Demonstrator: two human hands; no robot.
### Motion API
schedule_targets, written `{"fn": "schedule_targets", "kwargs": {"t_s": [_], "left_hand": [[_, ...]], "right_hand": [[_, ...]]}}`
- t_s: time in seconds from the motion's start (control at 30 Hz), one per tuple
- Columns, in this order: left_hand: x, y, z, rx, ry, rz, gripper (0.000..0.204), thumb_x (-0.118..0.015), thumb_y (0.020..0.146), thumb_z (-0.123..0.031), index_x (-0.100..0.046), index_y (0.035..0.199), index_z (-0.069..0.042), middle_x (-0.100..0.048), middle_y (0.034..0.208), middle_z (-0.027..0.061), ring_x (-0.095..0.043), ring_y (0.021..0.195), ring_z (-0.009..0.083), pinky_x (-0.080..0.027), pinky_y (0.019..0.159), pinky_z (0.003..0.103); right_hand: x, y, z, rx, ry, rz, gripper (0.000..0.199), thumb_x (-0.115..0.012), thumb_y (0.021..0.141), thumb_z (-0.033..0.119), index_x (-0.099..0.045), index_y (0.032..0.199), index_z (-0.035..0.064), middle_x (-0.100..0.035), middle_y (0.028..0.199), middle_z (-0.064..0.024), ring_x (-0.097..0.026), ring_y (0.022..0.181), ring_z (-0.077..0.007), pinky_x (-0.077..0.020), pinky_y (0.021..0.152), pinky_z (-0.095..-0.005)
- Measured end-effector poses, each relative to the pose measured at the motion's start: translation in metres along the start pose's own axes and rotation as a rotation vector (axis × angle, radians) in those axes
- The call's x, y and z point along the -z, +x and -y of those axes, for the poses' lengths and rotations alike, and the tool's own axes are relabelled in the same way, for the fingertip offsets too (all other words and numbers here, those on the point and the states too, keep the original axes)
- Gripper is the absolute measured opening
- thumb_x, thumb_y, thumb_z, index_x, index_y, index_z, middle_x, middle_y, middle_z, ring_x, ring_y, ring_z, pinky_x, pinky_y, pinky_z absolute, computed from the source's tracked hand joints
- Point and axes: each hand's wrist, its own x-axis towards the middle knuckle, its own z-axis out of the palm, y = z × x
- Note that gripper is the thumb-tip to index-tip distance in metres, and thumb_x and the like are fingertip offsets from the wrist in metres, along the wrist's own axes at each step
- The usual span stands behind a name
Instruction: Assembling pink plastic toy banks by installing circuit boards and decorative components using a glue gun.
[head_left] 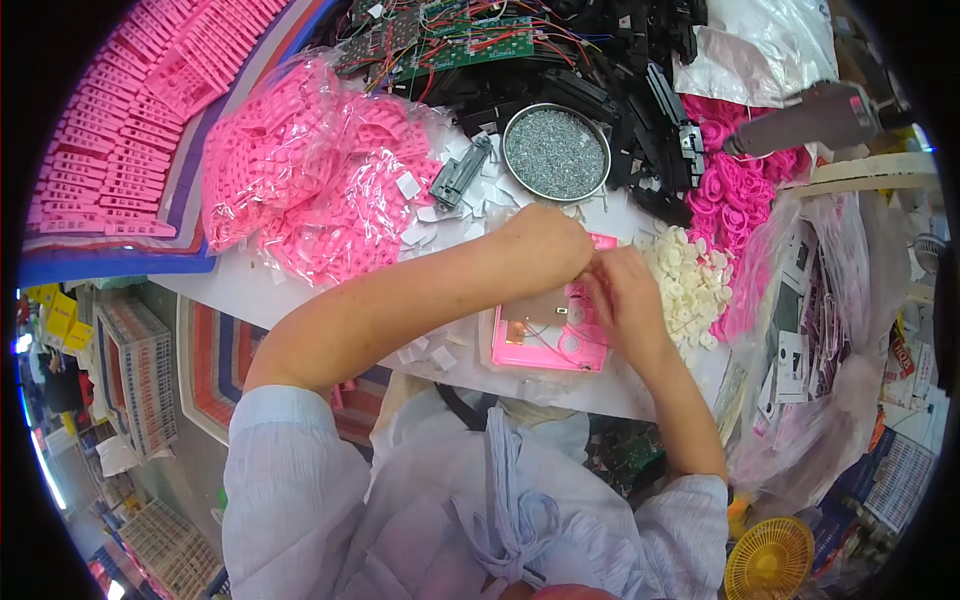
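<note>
A pink plastic housing (507, 352) lies at the table's near edge, partly under my hands. Inside it sits a flat grey-brown plate (535, 305), and round rings are moulded into the pink floor. My left hand (548, 246) reaches over the housing's far part from the left. It is closed, and its fingertips are mostly hidden. From the right, my right hand (630, 298) meets it over the housing's far right part, fingers drawn together. Whatever lies between the fingertips is hidden.
A round tin (507, 165) of small screws stands beyond my hands. Bagged pink parts (320, 170) lie left; cream discs (690, 280) and pink rings (735, 195) lie right. Green circuit boards (480, 45) and black parts (570, 95) fill the back. A dark grey tool (810, 120) juts in right.
</note>
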Motion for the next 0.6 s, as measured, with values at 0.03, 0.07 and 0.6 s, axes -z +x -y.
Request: {"fn": "schedule_targets", "kwargs": {"t_s": [0.03, 0.07, 0.6], "left_hand": [[0.000, 0.000, 0.001, 0.011, -0.015, 0.002, 0.017, -0.063, 0.082, -0.013, -0.073, 0.093, -0.004, -0.072, 0.087, 0.0183, -0.072, 0.085, 0.0345, -0.057, 0.070, 0.046], [-0.001, 0.000, 0.002, 0.022, -0.029, 0.004, 0.018, -0.063, 0.083, -0.014, -0.072, 0.095, -0.004, -0.072, 0.088, 0.0180, -0.072, 0.086, 0.0346, -0.057, 0.070, 0.046], [-0.012, -0.005, 0.008, 0.066, -0.106, -0.054, 0.015, -0.060, 0.085, -0.014, -0.069, 0.094, -0.005, -0.071, 0.095, 0.0154, -0.071, 0.090, 0.0349, -0.056, 0.073, 0.047]], "right_hand": [[-0.005, -0.001, 0.000, 0.018, -0.015, -0.069, 0.013, -0.070, 0.080, 0.003, -0.064, 0.091, 0.0030, -0.062, 0.100, -0.0123, -0.054, 0.099, -0.0341, -0.0456, 0.086, -0.0434], [-0.010, -0.002, 0.001, 0.036, -0.031, -0.139, 0.012, -0.070, 0.080, 0.003, -0.065, 0.090, 0.0033, -0.062, 0.104, -0.0122, -0.052, 0.102, -0.0342, -0.0441, 0.089, -0.0438], [-0.015, 0.001, 0.002, 0.097, -0.157, -0.196, 0.015, -0.074, 0.074, 0.003, -0.065, 0.086, 0.0050, -0.062, 0.101, -0.0093, -0.053, 0.098, -0.0335, -0.0442, 0.087, -0.0432]]}}
